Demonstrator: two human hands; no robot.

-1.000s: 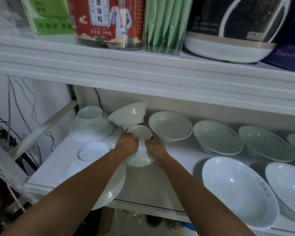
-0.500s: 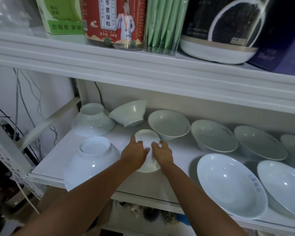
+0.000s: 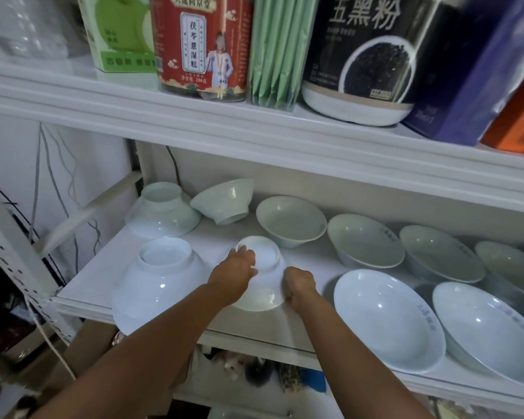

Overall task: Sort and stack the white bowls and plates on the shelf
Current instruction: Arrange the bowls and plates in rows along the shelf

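Observation:
A white bowl [image 3: 265,279] sits upside down near the front middle of the white shelf [image 3: 212,243]. My left hand [image 3: 232,275] grips its left side and foot ring. My right hand [image 3: 300,285] holds its right rim. Left of it a larger bowl [image 3: 158,282] lies upside down and overhangs the front edge. Behind stand another inverted bowl [image 3: 162,211], a bowl tipped on its side [image 3: 224,201] and an upright bowl [image 3: 291,220]. Several shallow plates [image 3: 387,319] fill the right half.
The upper shelf [image 3: 254,128] hangs low over the bowls, carrying a red tin [image 3: 201,46], green packets [image 3: 280,49], a black tub [image 3: 372,55] and boxes. Cables and a perforated metal post [image 3: 15,261] stand at the left. Clutter shows below the shelf.
The bowl between my hands has been pulled toward the front edge and now sits flat upside down. My left hand shifted onto its foot ring. The camera has moved closer.

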